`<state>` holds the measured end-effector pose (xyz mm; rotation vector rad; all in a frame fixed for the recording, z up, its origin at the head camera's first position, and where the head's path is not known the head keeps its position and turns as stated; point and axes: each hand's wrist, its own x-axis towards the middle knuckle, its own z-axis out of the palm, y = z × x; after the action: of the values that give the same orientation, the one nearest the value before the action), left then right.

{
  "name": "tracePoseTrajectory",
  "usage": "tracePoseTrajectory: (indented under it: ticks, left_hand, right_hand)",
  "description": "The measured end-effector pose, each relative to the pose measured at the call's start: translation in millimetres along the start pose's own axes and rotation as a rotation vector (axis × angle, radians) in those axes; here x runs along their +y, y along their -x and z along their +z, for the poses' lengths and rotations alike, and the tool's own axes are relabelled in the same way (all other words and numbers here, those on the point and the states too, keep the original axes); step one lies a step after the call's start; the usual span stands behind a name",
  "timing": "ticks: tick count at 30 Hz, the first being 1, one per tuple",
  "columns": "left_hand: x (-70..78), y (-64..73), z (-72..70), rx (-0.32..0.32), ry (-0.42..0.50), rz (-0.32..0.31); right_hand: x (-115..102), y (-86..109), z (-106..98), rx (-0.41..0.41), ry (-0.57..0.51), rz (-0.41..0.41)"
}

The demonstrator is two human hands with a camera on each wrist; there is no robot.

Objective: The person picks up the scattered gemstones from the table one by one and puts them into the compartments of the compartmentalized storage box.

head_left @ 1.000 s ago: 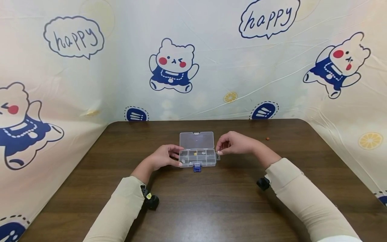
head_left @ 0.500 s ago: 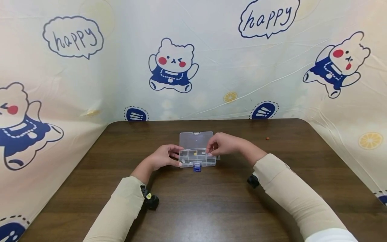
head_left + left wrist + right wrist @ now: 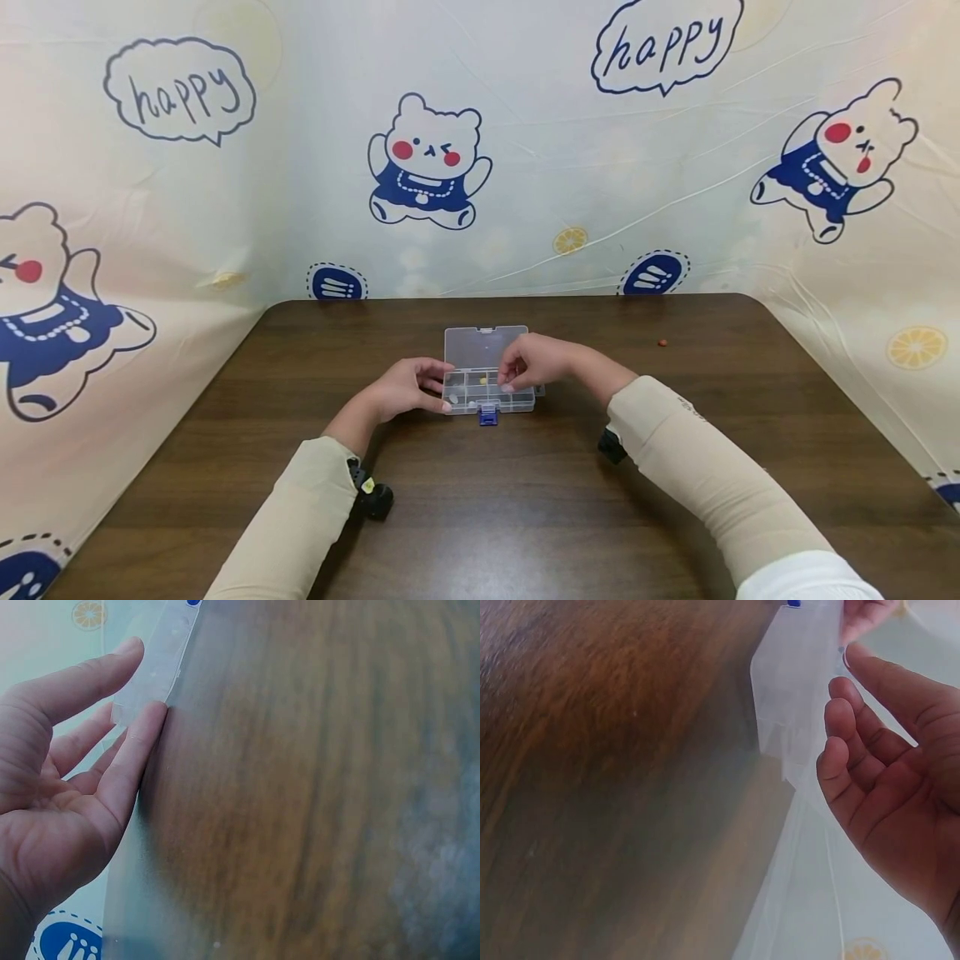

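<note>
A clear plastic compartment box [image 3: 517,401] with a blue clasp [image 3: 488,415] lies with its lid [image 3: 476,346] raised at the back. My left hand [image 3: 405,388] holds the box's left end, thumb at the front corner and fingers at the back. In the left wrist view the fingers of my left hand [image 3: 82,780] reach to the box's end. My right hand [image 3: 542,360] is over the right-middle compartments, thumb and fingertips together; in the right wrist view, the other fingers of my right hand [image 3: 900,757] are bent. I cannot tell whether it pinches anything. A yellow bit [image 3: 483,381] sits in a back compartment.
Small pale pieces, one a whitish bit [image 3: 453,400], lie in the left-front compartments. On the brown table [image 3: 480,500], a small orange-red bead [image 3: 662,342] lies to the right. A printed cloth [image 3: 300,167] hangs around the table's far side.
My right hand has moved left from beside the box's right end to over its compartments. The left hand and the box have stayed in place.
</note>
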<state>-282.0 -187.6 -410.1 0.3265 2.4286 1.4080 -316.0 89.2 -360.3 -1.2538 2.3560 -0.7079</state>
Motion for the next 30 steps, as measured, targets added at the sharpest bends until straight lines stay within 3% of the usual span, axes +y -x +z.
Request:
tracePoseTrajectory:
  ticks: [20, 30]
  left_hand:
    - [0.4, 1.0, 0.7, -0.003, 0.0, -0.003]
    - [2.4, 2.5, 1.4, -0.002, -0.004, -0.011]
  right_hand:
    - [8, -4.5, 7, 0.057, -0.064, 0.019]
    - [10, 11.6, -1, 0.175, -0.108, 0.052]
